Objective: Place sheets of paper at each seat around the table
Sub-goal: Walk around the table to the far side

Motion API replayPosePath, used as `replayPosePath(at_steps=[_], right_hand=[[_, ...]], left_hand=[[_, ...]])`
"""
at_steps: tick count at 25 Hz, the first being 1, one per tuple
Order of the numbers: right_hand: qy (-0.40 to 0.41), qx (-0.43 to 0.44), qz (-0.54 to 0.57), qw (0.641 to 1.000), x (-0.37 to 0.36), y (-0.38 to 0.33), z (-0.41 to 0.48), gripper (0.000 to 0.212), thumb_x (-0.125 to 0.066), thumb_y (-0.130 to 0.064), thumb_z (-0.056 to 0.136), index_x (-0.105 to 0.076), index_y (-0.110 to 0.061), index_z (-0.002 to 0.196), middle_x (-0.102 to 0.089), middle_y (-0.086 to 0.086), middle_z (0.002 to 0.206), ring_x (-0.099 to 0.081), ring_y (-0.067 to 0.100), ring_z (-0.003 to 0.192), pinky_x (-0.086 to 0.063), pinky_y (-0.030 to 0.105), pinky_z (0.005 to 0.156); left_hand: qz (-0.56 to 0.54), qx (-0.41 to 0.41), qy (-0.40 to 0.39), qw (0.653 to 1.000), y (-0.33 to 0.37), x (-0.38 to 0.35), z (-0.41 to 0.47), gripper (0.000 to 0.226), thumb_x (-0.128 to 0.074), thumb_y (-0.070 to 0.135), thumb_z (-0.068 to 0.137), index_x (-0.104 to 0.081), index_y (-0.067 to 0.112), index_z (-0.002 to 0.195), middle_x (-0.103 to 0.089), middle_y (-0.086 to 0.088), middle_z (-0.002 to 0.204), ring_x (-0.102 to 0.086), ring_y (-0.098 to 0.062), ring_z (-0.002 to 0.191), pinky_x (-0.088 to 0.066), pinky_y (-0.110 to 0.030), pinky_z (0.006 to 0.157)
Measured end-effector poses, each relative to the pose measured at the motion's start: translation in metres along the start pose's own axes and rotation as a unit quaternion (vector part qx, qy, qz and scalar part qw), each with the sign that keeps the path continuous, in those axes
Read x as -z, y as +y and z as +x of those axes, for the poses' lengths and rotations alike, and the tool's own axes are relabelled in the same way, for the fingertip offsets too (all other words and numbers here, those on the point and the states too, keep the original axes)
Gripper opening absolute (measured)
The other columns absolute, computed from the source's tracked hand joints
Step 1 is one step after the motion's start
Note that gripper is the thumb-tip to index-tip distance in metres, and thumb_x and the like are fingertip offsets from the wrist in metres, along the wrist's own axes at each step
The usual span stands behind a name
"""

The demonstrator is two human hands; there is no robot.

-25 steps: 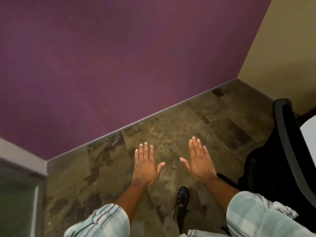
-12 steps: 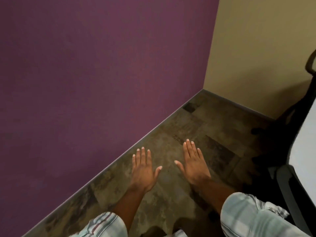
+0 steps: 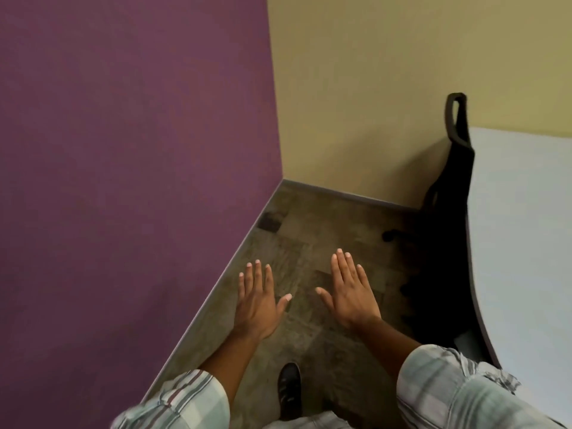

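Both hands out in front, palms down, holding nothing. Left hand (image 3: 256,300) sits lower centre of the frame, fingers (image 3: 257,275) straight and close together, thumb splayed toward the right. Right hand (image 3: 349,291) is just right of it, slightly higher in the frame, fingers (image 3: 342,267) also straight, thumb pointing left toward the other thumb. The two thumbs are near each other but apart. Both hands are spread flat, no grip on anything.

No sheets of paper visible anywhere in this view. The bench (image 3: 523,243) runs down the right edge of the frame: pale grey top with a dark curved rim, bare where it shows.

Black office chair (image 3: 455,193) stands between the bench edge and the corner of the room, its backrest top rising at upper right, its base and castors dark against the floor right of the right hand.

Plaid sleeves (image 3: 458,388) are rolled to the forearm at bottom left and bottom right. One black shoe (image 3: 289,388) is at bottom centre on the brown patterned carpet floor (image 3: 309,236).

Purple wall (image 3: 123,150) fills the left half, meeting the tan wall (image 3: 371,88) in a vertical corner at upper centre. Grey baseboard runs along the foot of both.
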State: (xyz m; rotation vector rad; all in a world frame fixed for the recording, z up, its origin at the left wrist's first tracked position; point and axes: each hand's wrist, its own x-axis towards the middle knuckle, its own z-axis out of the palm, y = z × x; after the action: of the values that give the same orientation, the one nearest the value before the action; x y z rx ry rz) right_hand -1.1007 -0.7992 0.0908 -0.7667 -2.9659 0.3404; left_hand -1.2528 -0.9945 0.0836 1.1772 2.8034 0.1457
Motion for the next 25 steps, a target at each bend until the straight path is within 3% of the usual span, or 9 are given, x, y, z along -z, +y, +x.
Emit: replayPosePath(at_steps=[10, 14, 17, 20, 25], right_hand=[[0.007, -0.191, -0.015, 0.981, 0.029, 0.109, 0.124, 0.087, -0.013, -0.070, 0.104, 0.002, -0.010, 0.165, 0.012, 0.009, 0.173, 0.014, 0.027, 0.159, -0.007, 0.050, 0.130], [0.021, -0.260, -0.009, 0.965, 0.033, 0.178, 0.146, 0.087, -0.011, -0.072, 0.103, 0.005, -0.012, 0.165, 0.013, 0.007, 0.172, 0.018, 0.025, 0.158, -0.006, 0.049, 0.130], [0.035, -0.296, 0.003, 0.954, 0.041, 0.244, 0.158, 0.087, -0.008, -0.073, 0.103, 0.008, -0.013, 0.164, 0.017, 0.007, 0.172, 0.022, 0.024, 0.157, 0.000, 0.047, 0.130], [0.050, -0.358, 0.033, 0.932, 0.054, 0.309, 0.159, 0.087, -0.008, -0.073, 0.102, 0.007, -0.014, 0.165, 0.017, 0.006, 0.172, 0.019, 0.024, 0.158, -0.004, 0.048, 0.130], [0.069, -0.429, 0.056, 0.899, 0.075, 0.413, 0.142, 0.086, -0.011, -0.071, 0.103, 0.013, -0.015, 0.164, 0.022, 0.005, 0.171, 0.021, 0.023, 0.158, 0.001, 0.047, 0.130]], left_hand=[[0.016, -0.207, -0.010, 0.978, 0.089, 0.008, 0.254, 0.094, -0.029, 0.072, 0.098, -0.018, 0.006, 0.165, -0.012, -0.023, 0.174, -0.002, -0.039, 0.162, -0.003, -0.057, 0.130], [0.028, -0.271, -0.015, 0.962, 0.146, -0.010, 0.321, 0.093, -0.030, 0.072, 0.098, -0.024, 0.006, 0.164, -0.018, -0.023, 0.173, -0.009, -0.039, 0.162, -0.013, -0.059, 0.130], [0.036, -0.306, -0.031, 0.951, 0.210, -0.018, 0.371, 0.094, -0.028, 0.073, 0.098, -0.021, 0.007, 0.165, -0.015, -0.021, 0.173, -0.006, -0.038, 0.162, -0.010, -0.058, 0.130], [0.037, -0.350, -0.041, 0.935, 0.284, -0.017, 0.404, 0.094, -0.025, 0.073, 0.098, -0.015, 0.009, 0.166, -0.007, -0.019, 0.175, 0.002, -0.035, 0.163, -0.002, -0.055, 0.131], [0.062, -0.447, -0.063, 0.890, 0.421, -0.019, 0.444, 0.092, -0.024, 0.073, 0.100, -0.011, 0.011, 0.167, -0.005, -0.018, 0.175, 0.003, -0.035, 0.163, -0.003, -0.055, 0.131]])
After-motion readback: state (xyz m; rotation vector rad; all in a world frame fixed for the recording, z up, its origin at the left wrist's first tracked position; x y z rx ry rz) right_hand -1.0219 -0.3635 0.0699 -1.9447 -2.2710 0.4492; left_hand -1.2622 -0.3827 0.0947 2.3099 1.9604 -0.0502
